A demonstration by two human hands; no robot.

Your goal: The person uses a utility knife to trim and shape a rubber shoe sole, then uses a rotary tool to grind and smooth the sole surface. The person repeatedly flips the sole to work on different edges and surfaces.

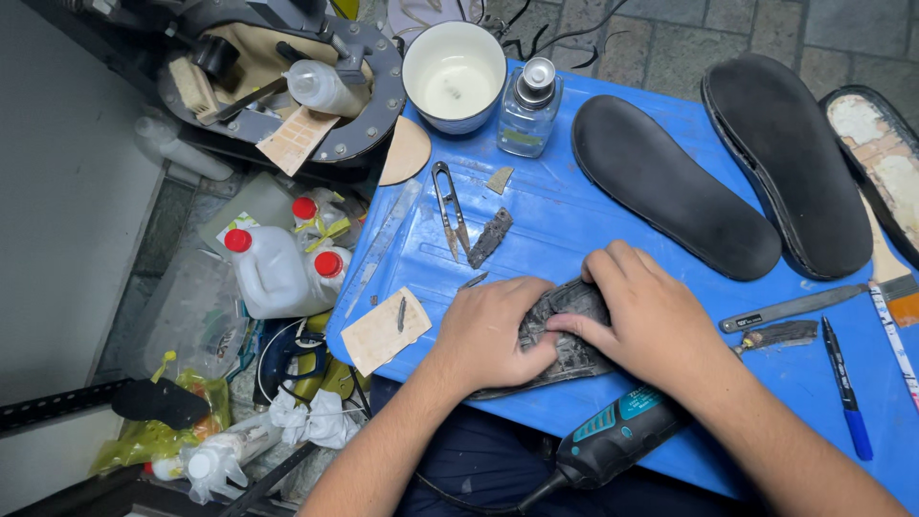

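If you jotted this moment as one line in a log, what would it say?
left hand: pressing grey sole piece | right hand: pressing same piece | surface: blue tray | nearby: rotary tool, snips

Grey stone-tiled floor (670, 33) beyond a blue plastic surface (536, 215); pale plain wall (67, 211) at left; even light.

I'm counting around blue board (593, 206): two black insoles (670, 196) lying on it, third worn insole (885, 163) hanging off its right edge. One white bowl (454, 75), one glass bottle (528, 107) sitting at its top. Three red-capped jugs (273, 273) standing left of it. One snips (448, 209), one rotary tool (613, 442).
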